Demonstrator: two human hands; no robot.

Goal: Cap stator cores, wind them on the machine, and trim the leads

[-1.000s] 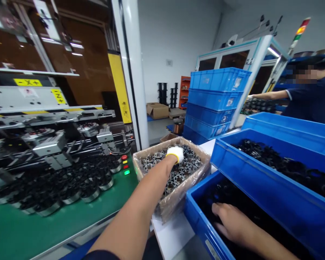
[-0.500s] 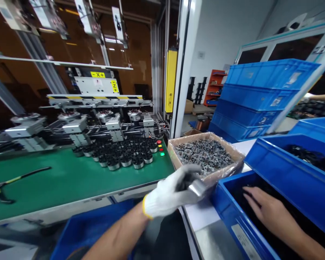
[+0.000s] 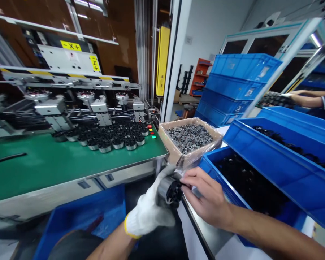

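My left hand [image 3: 154, 207], in a white glove with a yellow cuff, is wrapped round a silver metal cylinder [image 3: 165, 188] with black plastic parts at its end. The bare fingers of my right hand [image 3: 206, 196] are pinched together at the black end of that cylinder; whatever small piece they hold is too hidden to name. Beyond both hands, a plastic-lined cardboard box [image 3: 176, 155] contains many metal rings. To the right is a blue bin [image 3: 219, 180] with black parts inside.
Black-and-silver parts [image 3: 105, 144] stand on the green table [image 3: 56, 162] before a machine. Stacked blue crates [image 3: 241, 83] rise behind the box. A second blue bin [image 3: 276, 173] is at right, and another person's arms [image 3: 308, 99] show beyond. Below is a blue tub [image 3: 81, 213].
My right hand has come out of the blue bin to the cylinder in my left hand. The cylinder's black end now faces my right fingers. The view has shifted right and down.
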